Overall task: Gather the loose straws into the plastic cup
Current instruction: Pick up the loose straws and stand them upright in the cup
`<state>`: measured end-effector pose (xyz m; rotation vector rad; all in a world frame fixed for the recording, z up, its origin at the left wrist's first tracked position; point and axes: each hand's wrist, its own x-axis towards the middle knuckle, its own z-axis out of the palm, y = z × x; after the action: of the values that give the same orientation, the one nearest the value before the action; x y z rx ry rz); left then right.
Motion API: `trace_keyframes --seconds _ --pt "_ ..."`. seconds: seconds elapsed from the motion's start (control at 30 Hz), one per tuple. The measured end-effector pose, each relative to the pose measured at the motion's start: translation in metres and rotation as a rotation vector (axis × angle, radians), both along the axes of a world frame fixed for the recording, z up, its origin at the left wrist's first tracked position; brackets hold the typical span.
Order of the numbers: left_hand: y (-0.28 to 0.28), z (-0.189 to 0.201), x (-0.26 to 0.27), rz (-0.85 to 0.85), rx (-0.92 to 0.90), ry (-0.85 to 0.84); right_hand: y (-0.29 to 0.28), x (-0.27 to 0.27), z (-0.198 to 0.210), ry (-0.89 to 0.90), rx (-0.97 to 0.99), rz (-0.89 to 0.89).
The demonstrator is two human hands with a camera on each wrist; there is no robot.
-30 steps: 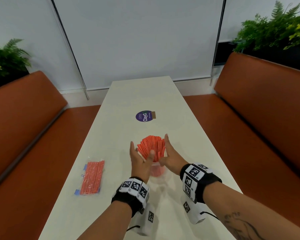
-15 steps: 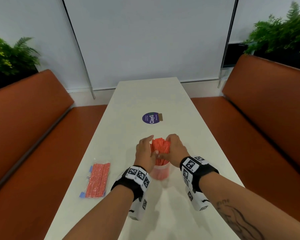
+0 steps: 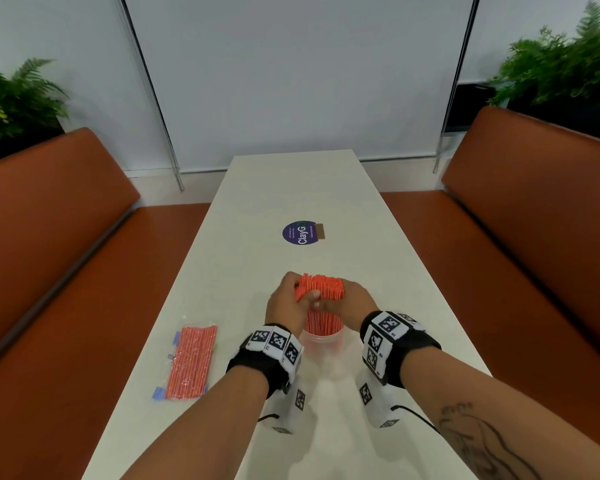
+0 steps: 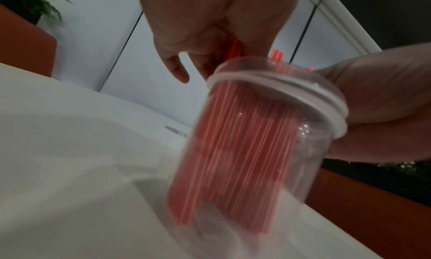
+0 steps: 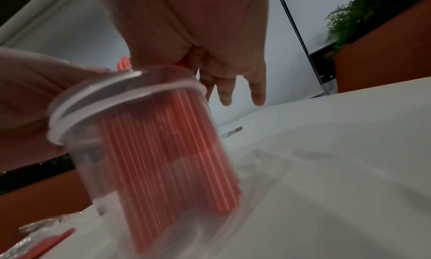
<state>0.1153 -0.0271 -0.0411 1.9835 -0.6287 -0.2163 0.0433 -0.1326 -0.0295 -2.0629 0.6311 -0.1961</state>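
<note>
A bundle of red straws (image 3: 321, 287) stands upright in a clear plastic cup (image 3: 323, 337) on the white table (image 3: 291, 188). My left hand (image 3: 290, 301) and right hand (image 3: 352, 299) wrap round the bundle from either side, just above the cup's rim, with the thumbs meeting in front. The left wrist view shows the cup (image 4: 303, 134) close up with the straws (image 4: 233, 152) inside, my left hand (image 4: 210, 32) above and the other hand at the right. The right wrist view shows the cup (image 5: 77, 152), the straws (image 5: 168, 152) and my right hand (image 5: 198, 32) gripping above the rim.
A clear packet of red straws (image 3: 193, 362) lies flat on the table to the left of the cup. A round purple sticker (image 3: 302, 232) sits further back. Orange benches (image 3: 49, 271) flank the table, with plants behind them.
A second ago both hands stood open beside the fanned-out straws. They have closed round the straws and pressed them into a tight upright bundle in the cup.
</note>
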Motion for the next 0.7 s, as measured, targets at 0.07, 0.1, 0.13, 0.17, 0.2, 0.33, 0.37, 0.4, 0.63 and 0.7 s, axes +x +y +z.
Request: trace_keyframes --seconds 0.07,0.1,0.13,0.17,0.2,0.33,0.37,0.4,0.63,0.7 --pt "0.000 0.004 0.001 0.018 -0.064 -0.007 -0.002 -0.001 0.002 0.032 -0.002 0.013" --pt "0.001 0.004 0.002 0.026 -0.097 -0.001 -0.003 -0.001 0.003 0.044 -0.007 0.031" --pt "0.001 0.005 0.003 0.031 -0.131 0.015 -0.005 -0.001 0.004 0.049 -0.011 0.053" --pt "0.003 0.006 0.003 0.028 -0.163 0.041 -0.006 -0.002 0.006 0.049 -0.020 0.069" --pt "0.004 0.006 0.003 0.018 -0.180 0.063 -0.008 -0.004 0.007 0.047 -0.025 0.063" --pt "0.014 0.005 0.002 -0.025 0.016 -0.156 -0.009 -0.016 0.010 -0.004 -0.200 0.002" --pt "0.016 0.005 0.000 -0.069 0.120 -0.264 -0.008 -0.018 0.006 0.007 -0.349 0.058" --pt "0.018 0.003 -0.002 -0.132 0.229 -0.363 -0.007 -0.020 0.004 0.024 -0.486 0.132" --pt "0.022 0.006 0.003 -0.224 0.364 -0.475 -0.008 -0.025 0.002 -0.018 -0.549 0.158" --pt "0.025 0.011 0.001 -0.209 0.328 -0.488 -0.006 -0.027 0.002 -0.067 -0.574 0.141"
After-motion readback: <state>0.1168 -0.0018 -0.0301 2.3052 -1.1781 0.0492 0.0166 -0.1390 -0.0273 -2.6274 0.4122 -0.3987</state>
